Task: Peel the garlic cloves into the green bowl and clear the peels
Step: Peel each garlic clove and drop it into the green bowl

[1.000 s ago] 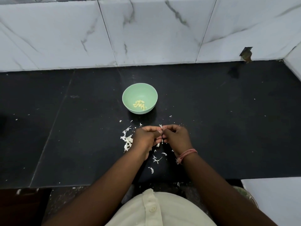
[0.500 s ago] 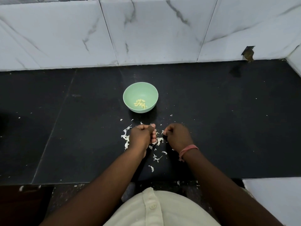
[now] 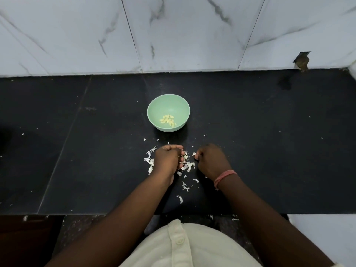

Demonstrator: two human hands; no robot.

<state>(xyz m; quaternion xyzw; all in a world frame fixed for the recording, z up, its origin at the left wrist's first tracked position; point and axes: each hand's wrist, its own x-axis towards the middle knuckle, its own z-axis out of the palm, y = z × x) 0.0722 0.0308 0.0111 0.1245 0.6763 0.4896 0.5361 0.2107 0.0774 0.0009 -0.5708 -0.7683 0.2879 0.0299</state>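
1. Left of your left hand (image 3: pixel 168 159) a small drift of white garlic peels (image 3: pixel 149 160) lies on the black table (image 3: pixel 269 151), touching the hand's outer edge.
2. Your left hand rests on the table with its fingers curled round something pale at the fingertips; whether that is a clove or only skin, you cannot tell from here.
3. Between your two hands sits the thickest heap of peels (image 3: pixel 187 164), with a looser trail (image 3: pixel 185 186) running back toward your body. The scraps are too many and too small to count.
4. Your right hand (image 3: pixel 211 162), with one pink band (image 3: pixel 224 175) on its wrist, is curled and pinches a white scrap of peel (image 3: pixel 193 154) at its fingertips.
5. Beyond both hands, roughly midway between them, stands the one green bowl (image 3: pixel 168 105), apart from either hand.
6. Inside the bowl lie the peeled cloves (image 3: pixel 168 120), about ten, in one cluster at the bottom.
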